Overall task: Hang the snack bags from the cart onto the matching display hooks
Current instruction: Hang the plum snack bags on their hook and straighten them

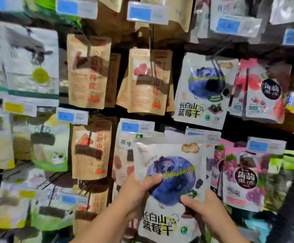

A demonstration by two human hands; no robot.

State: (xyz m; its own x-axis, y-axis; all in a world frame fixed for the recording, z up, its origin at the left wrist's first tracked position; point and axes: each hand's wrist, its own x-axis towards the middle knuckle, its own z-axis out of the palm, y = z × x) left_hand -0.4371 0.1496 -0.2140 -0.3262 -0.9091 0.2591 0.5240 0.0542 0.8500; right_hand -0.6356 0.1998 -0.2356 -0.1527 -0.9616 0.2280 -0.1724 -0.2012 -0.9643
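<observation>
Head view: a blueberry bag [170,172] is held upright in front of the snack rack [234,128]. The left hand [137,192] grips its left edge, thumb across the front. The right hand [205,206] pinches its lower right side, fingers closed on it. A matching bag [200,90] hangs on a hook [215,64] above, between a brown bag [146,81] and a pink bag [263,90].

The person's arms show bare: the left hand [139,192] with the left forearm [104,225], and the right hand [208,208] with the right forearm [230,232]. The thumbnails look short and plain. Blur softens finer detail.
</observation>
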